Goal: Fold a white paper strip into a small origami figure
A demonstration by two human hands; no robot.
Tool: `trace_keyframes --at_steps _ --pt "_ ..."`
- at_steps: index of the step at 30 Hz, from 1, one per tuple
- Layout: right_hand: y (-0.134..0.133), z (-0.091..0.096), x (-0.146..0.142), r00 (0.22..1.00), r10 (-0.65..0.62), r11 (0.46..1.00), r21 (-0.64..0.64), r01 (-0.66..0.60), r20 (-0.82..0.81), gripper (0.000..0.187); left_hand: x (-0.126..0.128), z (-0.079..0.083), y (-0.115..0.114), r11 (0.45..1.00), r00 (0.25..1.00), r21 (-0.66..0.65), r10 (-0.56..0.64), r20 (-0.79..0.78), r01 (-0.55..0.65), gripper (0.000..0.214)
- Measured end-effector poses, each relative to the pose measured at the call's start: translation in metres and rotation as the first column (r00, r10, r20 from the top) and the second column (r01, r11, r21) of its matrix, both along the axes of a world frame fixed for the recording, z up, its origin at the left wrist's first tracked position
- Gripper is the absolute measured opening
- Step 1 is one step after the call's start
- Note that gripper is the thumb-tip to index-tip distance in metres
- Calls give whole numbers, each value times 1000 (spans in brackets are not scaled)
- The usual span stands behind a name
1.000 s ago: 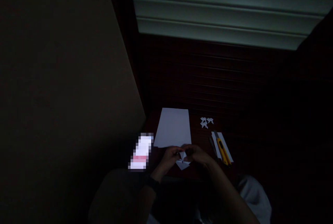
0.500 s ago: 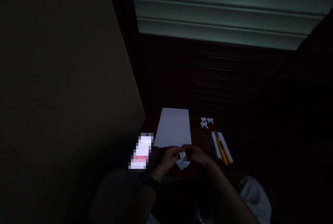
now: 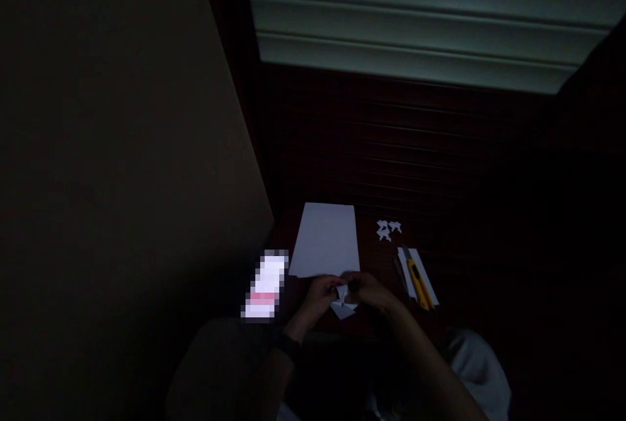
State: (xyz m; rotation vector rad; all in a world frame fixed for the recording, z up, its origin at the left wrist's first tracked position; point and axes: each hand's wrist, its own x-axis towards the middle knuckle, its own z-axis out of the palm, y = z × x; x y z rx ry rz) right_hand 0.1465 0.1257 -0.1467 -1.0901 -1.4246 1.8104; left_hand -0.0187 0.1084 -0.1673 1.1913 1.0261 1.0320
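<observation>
White paper, folded into a small angular piece (image 3: 342,311), is resting low on the dark reddish table (image 3: 368,245), between the two bare hands and just below the near edge of a large white rectangular sheet of paper (image 3: 327,238). Its lower part is spreading into a broad triangle pointing toward the person, with a corner jutting out at the right; its upper flap is tapering downward to a narrow waist, where a small dark spot is showing. Dim light is hiding the finer creases. The left hand (image 3: 321,293), wearing a dark band (image 3: 287,345) at the wrist, is pinching the upper portion with curled fingers; the right hand (image 3: 368,290) is gripping the same portion from the opposite side, its fingers likewise drawn in. Fingertips are partly hidden. Small white folded-paper shapes (image 3: 385,234) are lying beyond the right hand, near a yellow-and-black cutter (image 3: 418,285).
</observation>
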Motion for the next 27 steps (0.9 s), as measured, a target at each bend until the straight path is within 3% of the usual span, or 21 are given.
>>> trace_keyframes --at_steps 7,14,22,27 --pt "-4 2 -1 999 -49 998 -34 49 -4 32 -1 -3 0 999 1000 43 3 -10 -2 39" --pt "-7 0 5 965 -259 962 -81 261 40 21 2 0 -1 993 998 105 56 4 -56 29" --pt "-4 -10 4 975 -219 975 -45 220 29 24 2 -9 0 999 999 13 32 32 -32 22" --pt "-5 -11 4 976 -218 976 -34 217 -22 19 0 -3 -3 1000 1000 10 13 17 -13 26"
